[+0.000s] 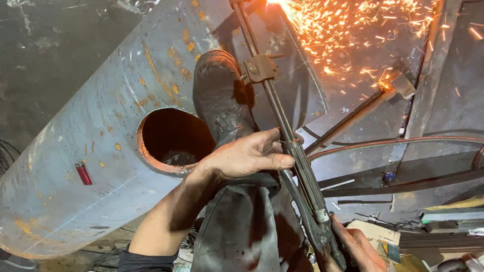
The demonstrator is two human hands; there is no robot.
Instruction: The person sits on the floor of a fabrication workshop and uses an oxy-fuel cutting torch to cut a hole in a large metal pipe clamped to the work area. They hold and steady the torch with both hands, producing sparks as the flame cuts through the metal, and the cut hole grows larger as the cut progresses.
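A long metal cutting torch (pixel 282 126) runs up to a burst of orange sparks (pixel 353 35) at the top edge. It crosses a big, curved steel pipe (pixel 101 126), grey and rust-spotted, with a round hole (pixel 171 138) cut in its side. A scuffed black boot (pixel 219 95) rests on the pipe. The left hand (pixel 247 156) lies half open, fingers and thumb steadying the torch's tubes. The right hand (pixel 355 249) is closed around the torch's handle end. A small red lighter (pixel 83 173) sits on the pipe.
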